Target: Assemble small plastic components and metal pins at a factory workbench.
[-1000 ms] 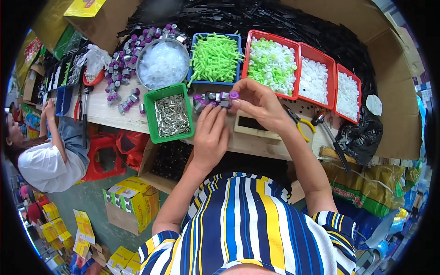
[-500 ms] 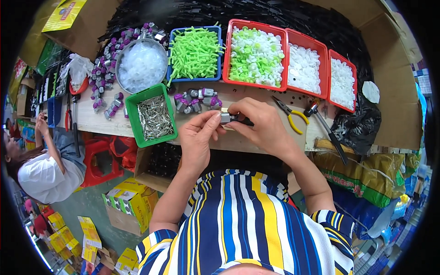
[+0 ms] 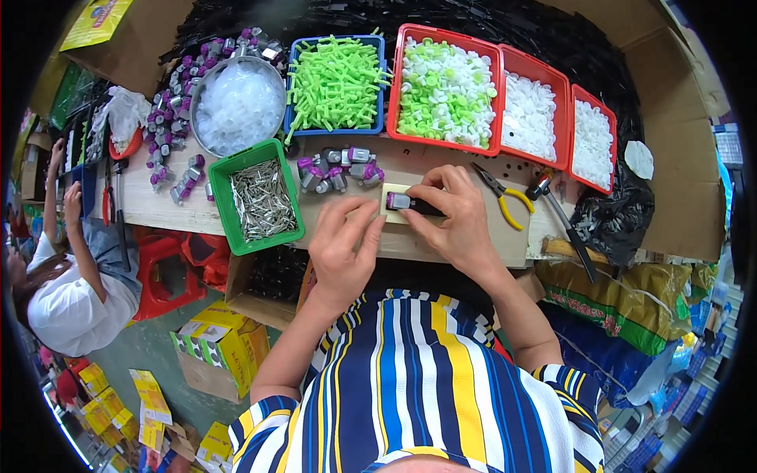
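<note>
A small silver-and-purple piece with a black part (image 3: 398, 202) lies on a pale block (image 3: 392, 215) on the table. My right hand (image 3: 456, 217) pinches the black end between thumb and fingers. Just left of the block is my left hand (image 3: 344, 246), its fingers curled and the thumb close to the index finger. Whatever those fingertips hold, if anything, is hidden. Several similar silver-and-purple pieces (image 3: 337, 169) are clustered behind my hands. A green bin of thin metal pins (image 3: 292, 225) stands left of my left hand.
Behind are a round bowl of clear pieces (image 3: 195, 118), a blue bin of green sticks (image 3: 331, 132) and red bins (image 3: 449, 144) of white and green caps. Yellow-handled pliers (image 3: 514, 206) and a hammer (image 3: 569, 230) lie at right. A person in white (image 3: 79, 303) sits at left.
The silver-and-purple piece has come down from between both hands onto the pale block. My left hand has let go of it and drawn slightly back; my right still grips the black end.
</note>
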A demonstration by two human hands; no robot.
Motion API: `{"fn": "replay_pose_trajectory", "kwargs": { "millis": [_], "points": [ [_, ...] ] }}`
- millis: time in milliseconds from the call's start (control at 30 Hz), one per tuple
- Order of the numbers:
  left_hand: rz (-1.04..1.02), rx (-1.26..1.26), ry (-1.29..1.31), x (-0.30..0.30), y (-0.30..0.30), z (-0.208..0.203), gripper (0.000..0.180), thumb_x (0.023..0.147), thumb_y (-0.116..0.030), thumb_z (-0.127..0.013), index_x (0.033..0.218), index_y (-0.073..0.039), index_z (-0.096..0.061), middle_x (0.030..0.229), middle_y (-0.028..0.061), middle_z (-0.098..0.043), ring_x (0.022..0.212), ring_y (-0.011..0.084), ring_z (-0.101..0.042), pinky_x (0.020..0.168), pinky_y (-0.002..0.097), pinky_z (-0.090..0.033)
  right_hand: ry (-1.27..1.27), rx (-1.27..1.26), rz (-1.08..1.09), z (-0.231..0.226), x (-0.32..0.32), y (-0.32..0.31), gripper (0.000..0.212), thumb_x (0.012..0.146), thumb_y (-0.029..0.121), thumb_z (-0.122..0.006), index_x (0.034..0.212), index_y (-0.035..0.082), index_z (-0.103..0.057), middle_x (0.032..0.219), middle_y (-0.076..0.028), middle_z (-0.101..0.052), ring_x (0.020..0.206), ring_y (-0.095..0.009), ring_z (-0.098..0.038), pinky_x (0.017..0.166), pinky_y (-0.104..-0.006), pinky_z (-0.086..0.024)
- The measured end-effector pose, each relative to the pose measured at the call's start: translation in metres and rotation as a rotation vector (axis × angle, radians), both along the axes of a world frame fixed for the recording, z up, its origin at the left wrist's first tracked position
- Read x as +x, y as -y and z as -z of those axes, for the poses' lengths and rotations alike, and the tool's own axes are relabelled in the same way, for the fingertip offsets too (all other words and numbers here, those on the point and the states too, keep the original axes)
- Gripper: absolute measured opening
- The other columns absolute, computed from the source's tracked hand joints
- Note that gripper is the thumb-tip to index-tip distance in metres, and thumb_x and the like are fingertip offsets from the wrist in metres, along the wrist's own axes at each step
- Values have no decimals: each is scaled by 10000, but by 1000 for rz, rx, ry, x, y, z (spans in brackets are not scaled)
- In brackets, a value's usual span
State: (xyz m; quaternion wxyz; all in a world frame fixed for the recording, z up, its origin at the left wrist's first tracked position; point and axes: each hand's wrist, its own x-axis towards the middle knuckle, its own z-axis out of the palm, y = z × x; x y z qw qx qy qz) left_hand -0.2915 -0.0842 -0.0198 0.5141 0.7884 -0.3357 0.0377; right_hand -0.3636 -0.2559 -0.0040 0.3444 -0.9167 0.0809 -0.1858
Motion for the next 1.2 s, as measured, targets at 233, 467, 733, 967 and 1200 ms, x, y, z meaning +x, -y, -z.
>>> {"fn": "replay_pose_trajectory", "kwargs": {
  "millis": [233, 467, 733, 967, 1200],
  "points": [
    [102, 114, 308, -3, 10, 14, 316, 763, -21, -738, 1075, -2, -689, 1080, 129, -626, 1011, 315, -599, 816, 407, -496, -53, -26, -36, 1, -1, 3, 217, 717, 131, -762, 911, 53, -703, 914, -61, -568, 903, -251, -554, 722, -400, -425],
    [179, 207, 465, 1, 14, 21, 333, 773, -66, -738, 1092, 9, -683, 1121, 125, -633, 1066, 301, -597, 813, 403, -481, -77, -164, -63, -7, -2, 8, 281, 679, 91, -776, 941, 33, -691, 931, -96, -583, 857, -268, -572, 742, -396, -455],
    [212, 214, 498, 5, 12, 22, 350, 766, -10, -728, 1113, 2, -682, 1111, 131, -643, 1029, 312, -616, 799, 409, -478, 6, 81, 215, -26, -31, 65, 130, 811, -40, -680, 940, -27, -675, 900, -113, -633, 814, -202, -651, 726, -289, -505],
    [186, 190, 478, 4, 13, 24, 332, 764, -53, -732, 1090, -2, -695, 1110, 115, -651, 1009, 287, -615, 794, 390, -467, -130, -114, 76, -7, -37, 67, 140, 826, -2, -677, 966, -1, -667, 872, -121, -618, 731, -288, -641, 643, -348, -501],
    [184, 161, 455, 4, 13, 28, 331, 764, -46, -732, 1090, -2, -695, 1106, 115, -651, 975, 292, -619, 776, 388, -471, -229, -214, -40, -1, -14, 69, 92, 863, 92, -660, 933, 34, -674, 878, -105, -627, 742, -330, -644, 655, -407, -507]
  ]
}}
